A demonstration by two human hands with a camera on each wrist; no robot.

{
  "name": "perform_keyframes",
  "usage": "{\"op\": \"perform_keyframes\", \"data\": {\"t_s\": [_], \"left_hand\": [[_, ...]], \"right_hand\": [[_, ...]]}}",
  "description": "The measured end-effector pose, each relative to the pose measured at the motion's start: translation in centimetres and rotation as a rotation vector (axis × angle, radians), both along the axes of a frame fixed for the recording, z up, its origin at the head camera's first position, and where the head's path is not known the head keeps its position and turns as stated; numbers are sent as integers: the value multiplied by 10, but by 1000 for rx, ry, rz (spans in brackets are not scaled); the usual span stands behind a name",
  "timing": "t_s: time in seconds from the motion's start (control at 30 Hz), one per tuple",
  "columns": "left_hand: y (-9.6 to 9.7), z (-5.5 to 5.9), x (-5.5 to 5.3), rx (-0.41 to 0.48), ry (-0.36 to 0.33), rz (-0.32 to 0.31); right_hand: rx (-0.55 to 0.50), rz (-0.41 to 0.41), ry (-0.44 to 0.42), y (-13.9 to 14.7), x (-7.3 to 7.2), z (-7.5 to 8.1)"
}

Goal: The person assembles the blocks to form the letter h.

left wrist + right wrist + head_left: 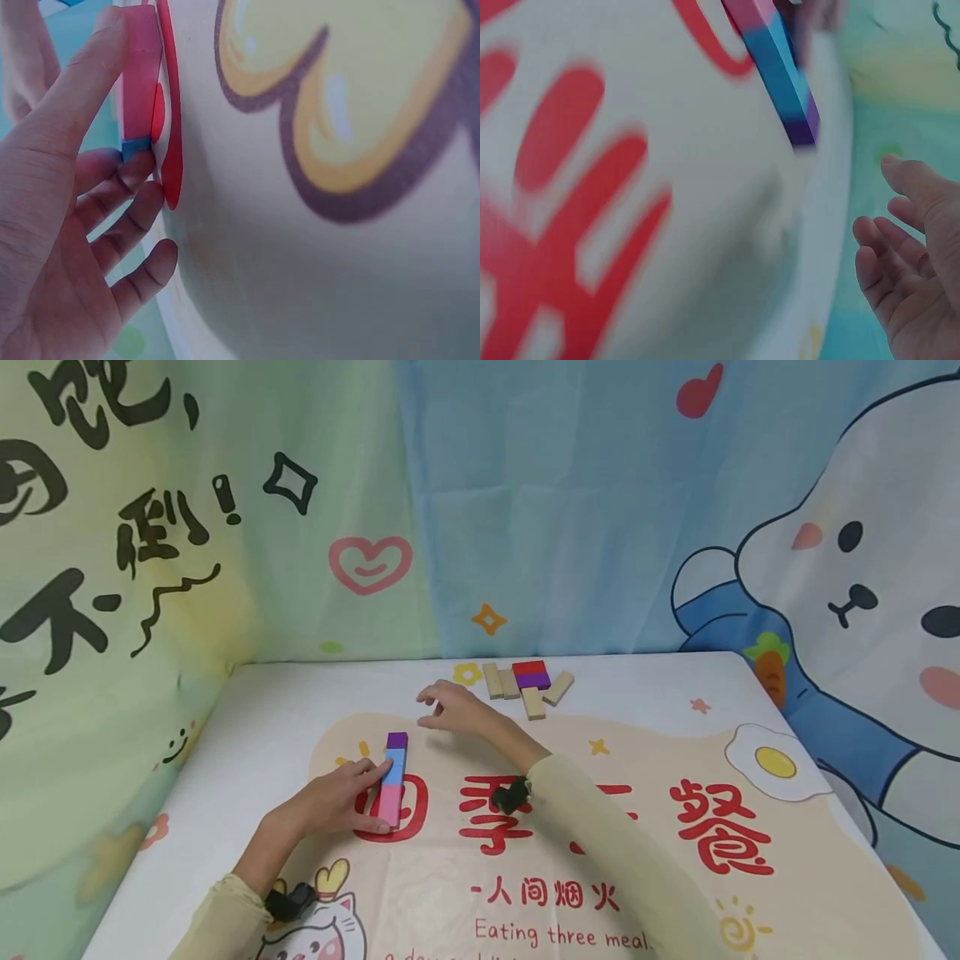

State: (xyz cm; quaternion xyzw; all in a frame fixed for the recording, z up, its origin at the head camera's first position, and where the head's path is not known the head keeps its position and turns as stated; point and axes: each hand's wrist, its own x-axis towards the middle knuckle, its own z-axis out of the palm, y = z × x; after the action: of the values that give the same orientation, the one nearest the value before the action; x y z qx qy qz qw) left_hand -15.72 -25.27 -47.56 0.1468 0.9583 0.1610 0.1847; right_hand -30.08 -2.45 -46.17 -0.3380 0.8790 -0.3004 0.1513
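Observation:
A straight row of small wooden blocks lies on the table: a purple block [397, 740] at the far end, a blue part [393, 770] in the middle and a pink block [390, 803] at the near end. My left hand [341, 797] holds the row from its left side, thumb at the pink block's near end and index finger against the blue part. In the left wrist view the other fingers are loosely bent beside it. My right hand [455, 707] hovers beyond the row to its right, fingers loosely bent, holding nothing.
At the table's back lie several plain wooden blocks [533, 703], with a red block [528, 667] and a purple block [532, 681] among them. A printed cloth [645, 877] covers the table. Behind it hangs a patterned curtain [555, 527].

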Motion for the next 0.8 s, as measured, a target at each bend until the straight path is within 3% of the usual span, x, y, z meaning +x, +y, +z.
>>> {"op": "perform_keyframes", "data": {"t_s": [0.1, 0.23, 0.47, 0.6, 0.8], "left_hand": [[0, -1, 0, 9, 8, -3], [-2, -2, 1, 17, 24, -6], [-1, -2, -1, 13, 26, -12], [-1, -2, -1, 18, 15, -4], [-2, -3, 0, 18, 17, 2]], "right_hand": [[4, -37, 42, 32, -13, 5], [31, -134, 66, 76, -27, 1], [100, -285, 148, 138, -33, -15], [114, -297, 190, 157, -34, -24], [166, -243, 222, 166, -33, -30]]}}
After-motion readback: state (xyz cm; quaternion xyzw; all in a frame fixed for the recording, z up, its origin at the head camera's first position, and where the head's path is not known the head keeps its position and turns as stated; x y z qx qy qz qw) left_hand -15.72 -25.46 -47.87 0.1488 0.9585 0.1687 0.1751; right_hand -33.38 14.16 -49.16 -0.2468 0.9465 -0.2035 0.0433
